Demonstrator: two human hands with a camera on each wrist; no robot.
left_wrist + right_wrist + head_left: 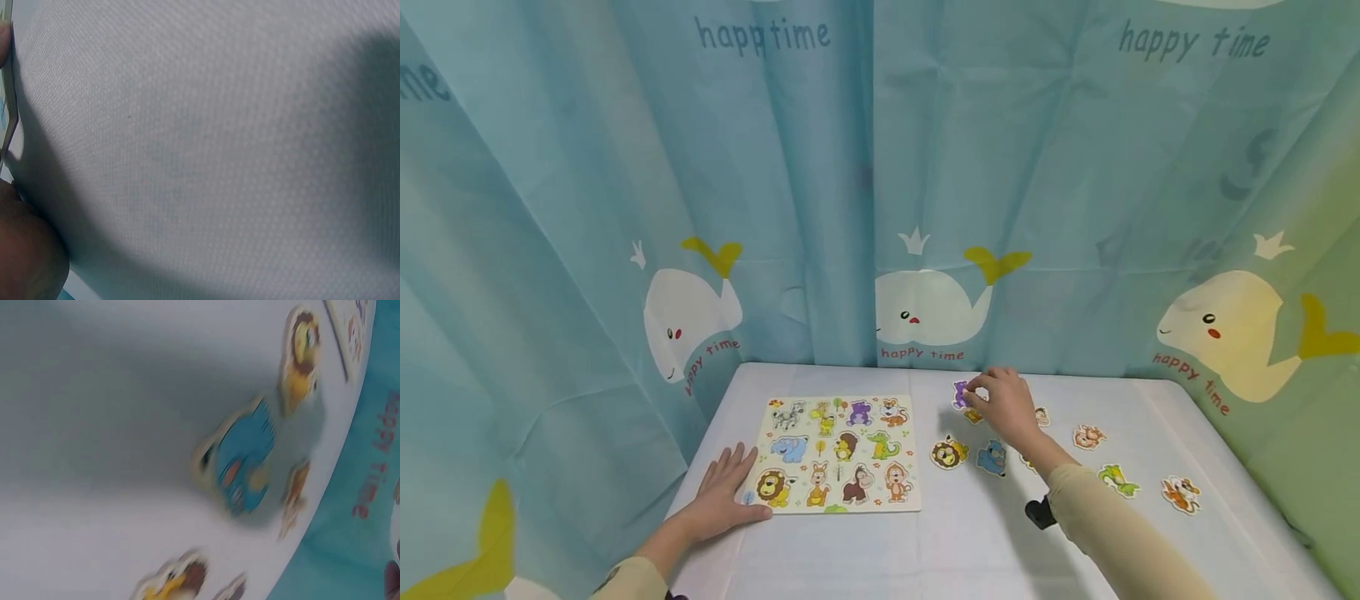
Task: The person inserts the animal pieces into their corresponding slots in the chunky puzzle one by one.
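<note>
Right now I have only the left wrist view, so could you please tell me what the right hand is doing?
Observer: It shows in the head view: the right hand pinches the purple animal piece.
Operator: Thank you; which loose piece lies nearest the picture board?
Observer: The lion piece, just to the right of the board.
Operator: And which one lies farthest to the right, please?
Observer: The orange-and-white animal piece, past the green crocodile piece.
</note>
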